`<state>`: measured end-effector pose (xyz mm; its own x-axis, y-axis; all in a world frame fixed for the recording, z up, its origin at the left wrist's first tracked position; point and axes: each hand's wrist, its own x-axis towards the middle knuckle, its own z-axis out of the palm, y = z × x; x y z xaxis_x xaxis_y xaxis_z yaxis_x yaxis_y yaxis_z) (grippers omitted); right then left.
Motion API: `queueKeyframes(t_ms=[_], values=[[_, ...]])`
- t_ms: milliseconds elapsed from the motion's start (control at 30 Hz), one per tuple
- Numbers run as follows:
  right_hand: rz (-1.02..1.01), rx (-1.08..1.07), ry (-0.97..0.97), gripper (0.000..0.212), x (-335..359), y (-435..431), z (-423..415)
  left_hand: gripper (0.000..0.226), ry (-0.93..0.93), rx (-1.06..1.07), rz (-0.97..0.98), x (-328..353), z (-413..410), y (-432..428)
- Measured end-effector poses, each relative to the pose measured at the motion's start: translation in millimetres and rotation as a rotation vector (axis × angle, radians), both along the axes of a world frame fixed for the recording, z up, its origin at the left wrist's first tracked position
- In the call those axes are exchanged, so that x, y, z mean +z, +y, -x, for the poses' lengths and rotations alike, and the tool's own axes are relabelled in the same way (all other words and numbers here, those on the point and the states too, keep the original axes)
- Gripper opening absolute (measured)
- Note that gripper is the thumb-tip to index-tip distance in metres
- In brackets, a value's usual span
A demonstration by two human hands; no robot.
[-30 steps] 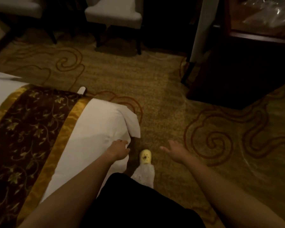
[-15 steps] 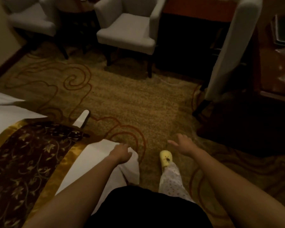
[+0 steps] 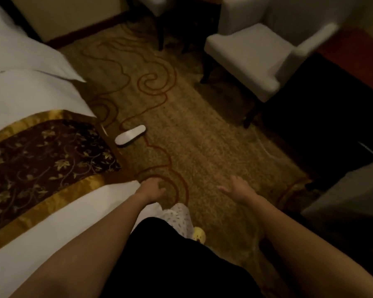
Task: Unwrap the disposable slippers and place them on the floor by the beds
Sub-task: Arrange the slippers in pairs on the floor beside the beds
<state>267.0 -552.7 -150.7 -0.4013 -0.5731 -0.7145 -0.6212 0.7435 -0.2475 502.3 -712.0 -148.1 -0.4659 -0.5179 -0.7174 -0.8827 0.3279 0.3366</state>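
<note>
One white disposable slipper (image 3: 130, 135) lay flat on the patterned carpet (image 3: 202, 147), just beside the bed's long edge and level with the brown-and-gold bed runner (image 3: 43, 158). A thin pale sliver right at the bed's edge, next to the slipper, may have been a second slipper, but it was too hidden to tell. One bed (image 3: 30, 100) with white linen filled the left side of the view. Two white armchairs showed at the top: one armchair (image 3: 256, 54) in full at the upper right, and another armchair (image 3: 153, 5) partly cut off by the top edge.

Two bare hands reached forward over the carpet, apart from each other. The left hand (image 3: 152, 189) was curled into a loose fist near the bed's foot corner, with nothing visible in it. The right hand (image 3: 238, 189) was spread open, fingers (image 3: 223, 188) extended, empty and touching nothing. One yellow shoe (image 3: 199, 234) showed below the hands, under a spotted trouser leg (image 3: 180, 218).
</note>
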Motion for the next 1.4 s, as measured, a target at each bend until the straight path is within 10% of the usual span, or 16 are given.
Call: queueKeyframes(t_ms=[900,1400], values=[[-0.025,0.608,-0.058,0.072,-18.1,-448.7,209.9,0.044,-0.018,0.566,-0.087,-15.2,185.8,-302.5],[-0.058,1.236,-0.059,0.068,-34.0,-695.9,227.6,0.048,-0.108,1.335,-0.147,-32.5,212.4,-348.3]])
